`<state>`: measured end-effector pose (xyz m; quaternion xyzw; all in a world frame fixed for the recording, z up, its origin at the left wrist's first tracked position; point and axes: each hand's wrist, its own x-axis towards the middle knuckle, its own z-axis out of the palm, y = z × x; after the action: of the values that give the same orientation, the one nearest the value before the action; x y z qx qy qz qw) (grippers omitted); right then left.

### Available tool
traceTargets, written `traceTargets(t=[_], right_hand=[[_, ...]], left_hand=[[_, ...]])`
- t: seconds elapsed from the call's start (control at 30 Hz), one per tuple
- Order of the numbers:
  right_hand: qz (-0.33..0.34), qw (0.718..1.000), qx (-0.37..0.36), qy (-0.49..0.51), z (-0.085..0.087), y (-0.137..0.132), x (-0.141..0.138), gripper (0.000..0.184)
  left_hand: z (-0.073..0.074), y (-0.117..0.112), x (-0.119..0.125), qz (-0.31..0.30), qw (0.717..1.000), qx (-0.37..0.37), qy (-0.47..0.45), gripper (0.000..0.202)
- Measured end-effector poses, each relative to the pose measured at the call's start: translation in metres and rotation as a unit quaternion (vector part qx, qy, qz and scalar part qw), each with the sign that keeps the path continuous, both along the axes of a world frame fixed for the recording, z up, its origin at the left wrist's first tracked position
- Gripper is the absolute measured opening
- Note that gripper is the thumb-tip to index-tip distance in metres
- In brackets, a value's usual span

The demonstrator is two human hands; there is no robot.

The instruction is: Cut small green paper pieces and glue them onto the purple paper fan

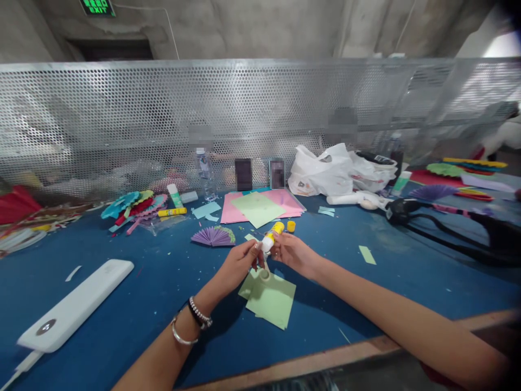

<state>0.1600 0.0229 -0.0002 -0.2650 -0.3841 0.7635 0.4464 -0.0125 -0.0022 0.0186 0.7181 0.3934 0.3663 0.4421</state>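
My right hand [293, 252] grips a glue stick [272, 237] with a yellow base, tilted down toward my left hand [241, 263]. My left hand pinches a small strip of pale paper [264, 270] at the glue tip. Both hands hover just above a folded light green paper sheet [271, 300] on the blue table [163, 282]. The glue's yellow cap [290, 226] stands on the table just behind my right hand. A purple folded paper fan [214, 237] lies to the left behind my hands.
A white power bank [77, 304] with a cable lies front left. Pink and green sheets [260, 207], a water bottle [204, 175], coloured fans [134, 206], another glue stick [171, 212], white bags [337, 171] and black straps [448, 228] crowd the back. A perforated metal screen [260, 114] walls the rear.
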Motion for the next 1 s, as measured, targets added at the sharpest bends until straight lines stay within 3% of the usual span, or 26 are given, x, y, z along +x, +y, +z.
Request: traceTargets(t=[0.2, 0.3, 0.43, 0.57, 0.7, 1.0], right_hand=[[-0.05, 0.998, 0.029, -0.027, 0.005, 0.0, -0.001, 0.026], [-0.151, 0.985, 0.071, -0.047, 0.009, 0.011, 0.006, 0.031], [-0.343, 0.923, 0.14, -0.109, 0.013, 0.036, 0.028, 0.037], [-0.442, 0.856, 0.178, -0.2, 0.009, 0.061, 0.052, 0.038], [-0.463, 0.818, 0.219, -0.262, -0.001, 0.074, 0.064, 0.041], [-0.437, 0.731, 0.294, -0.433, -0.009, 0.069, 0.062, 0.038]], left_hand=[[-0.005, 0.008, -0.003, 0.049, 0.995, -0.067, -0.052, 0.046], [-0.006, 0.012, -0.004, 0.084, 0.984, -0.126, -0.098, 0.048], [-0.002, 0.012, -0.003, 0.114, 0.946, -0.223, -0.206, 0.048], [0.001, 0.012, -0.003, 0.128, 0.903, -0.298, -0.284, 0.047], [0.002, 0.013, -0.006, 0.122, 0.884, -0.325, -0.314, 0.045], [0.001, 0.014, -0.008, 0.116, 0.88, -0.321, -0.33, 0.047]])
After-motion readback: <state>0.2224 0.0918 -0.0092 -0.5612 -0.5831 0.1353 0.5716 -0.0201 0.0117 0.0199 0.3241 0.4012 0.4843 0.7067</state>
